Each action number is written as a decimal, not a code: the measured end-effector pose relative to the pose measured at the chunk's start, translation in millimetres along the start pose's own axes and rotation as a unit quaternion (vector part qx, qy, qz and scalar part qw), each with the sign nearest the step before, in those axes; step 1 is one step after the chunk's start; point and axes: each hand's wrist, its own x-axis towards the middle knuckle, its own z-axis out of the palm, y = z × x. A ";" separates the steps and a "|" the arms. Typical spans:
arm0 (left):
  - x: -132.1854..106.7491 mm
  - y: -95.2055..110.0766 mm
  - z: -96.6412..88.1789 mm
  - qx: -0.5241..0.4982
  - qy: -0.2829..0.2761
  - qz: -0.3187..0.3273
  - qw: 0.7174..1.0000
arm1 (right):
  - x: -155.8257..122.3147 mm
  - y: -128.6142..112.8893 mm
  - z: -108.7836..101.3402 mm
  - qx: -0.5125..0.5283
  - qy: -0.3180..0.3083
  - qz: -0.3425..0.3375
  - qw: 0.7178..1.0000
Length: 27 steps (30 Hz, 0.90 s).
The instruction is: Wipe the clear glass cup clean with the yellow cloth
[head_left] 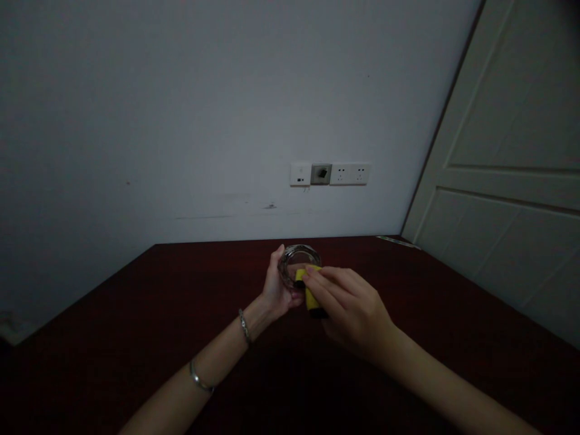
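Note:
A round glass ashtray (286,258) with a thick, clear rim is held up and tilted over the table. My left hand (277,291) grips it from the left side, thumb up along the rim and fingers underneath. In my right hand (356,305) is a folded yellow cloth (312,300), pinched between thumb and fingers. One end of the cloth lies against the inside of the ashtray, at its lower right. The cloth's lower edge looks dark, and the right fingers cover part of the rim.
Below the hands spreads a dark red wooden table (203,284), its back edge along a pale wall (203,109). Sockets and switches (348,174) are set in the wall. A white panelled door (512,139) stands at the right, near a thin flat strip (397,241) on the table's back corner.

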 end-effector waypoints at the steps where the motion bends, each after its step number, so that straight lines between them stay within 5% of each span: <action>1: 1.4 -0.4 2.0 -0.007 0.010 0.001 1.000 | -0.5 -2.3 0.7 0.005 -0.002 -0.006 1.000; 4: 3.9 -3.0 9.9 -0.035 0.037 0.009 0.999 | -0.8 -7.7 2.8 0.008 0.004 -0.028 1.000; 8: 3.7 -8.2 15.1 -0.066 -0.001 0.010 0.998 | 1.4 -7.5 3.4 0.008 0.009 -0.031 0.999; 18: -2.7 -11.3 9.5 -0.006 -0.010 0.016 1.000 | -1.8 4.3 -0.9 0.002 0.003 0.001 1.000; 27: -5.1 -10.0 23.3 -0.031 0.028 -0.004 0.999 | -9.8 2.5 7.8 -0.009 0.001 0.007 1.000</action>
